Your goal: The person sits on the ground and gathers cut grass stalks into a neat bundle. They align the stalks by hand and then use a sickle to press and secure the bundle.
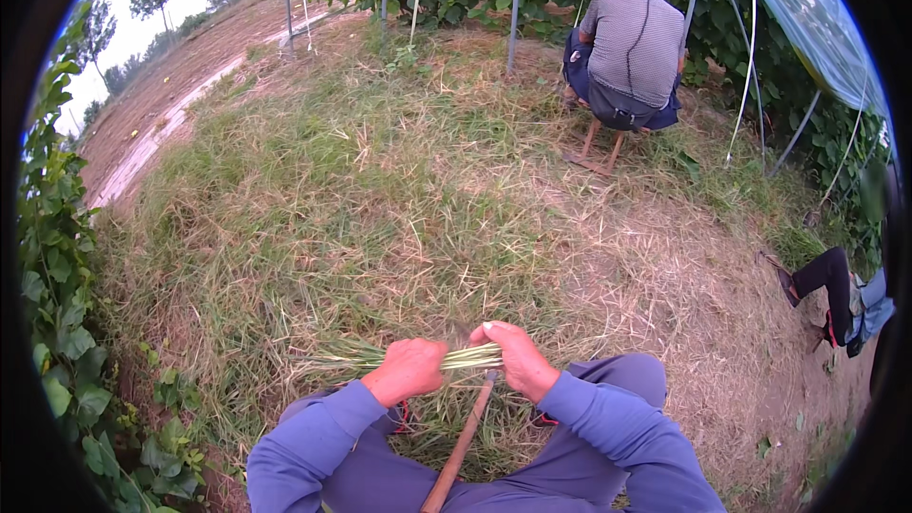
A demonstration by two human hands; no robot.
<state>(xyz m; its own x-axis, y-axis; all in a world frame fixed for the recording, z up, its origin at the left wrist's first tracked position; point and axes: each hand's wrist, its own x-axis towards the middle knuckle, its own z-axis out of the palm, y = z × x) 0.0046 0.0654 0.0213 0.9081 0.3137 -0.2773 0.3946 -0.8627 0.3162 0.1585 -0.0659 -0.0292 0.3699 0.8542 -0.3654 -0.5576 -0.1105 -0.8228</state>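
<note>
A bundle of green grass stalks (467, 358) stretches between my two hands, above the ground in front of my knees. My left hand (415, 368) is closed around its middle, with the leafy ends trailing out to the left. At the pale stem ends, my right hand (514, 358) holds the bundle, its thumb raised. A wooden handle (462, 442) slants up from my lap between my legs; its upper end lies just below the stalks, and whatever is fixed to it is hard to make out. Cut grass lies beneath.
One person (633, 50) sits on a low wooden stool (595, 157) with their back to me. Another person (844, 299) is at the far right. Metal poles (515, 11) and cords stand before leafy vines; blue plastic sheeting (819, 21) hangs upper right. Leafy plants (71, 342) line the left.
</note>
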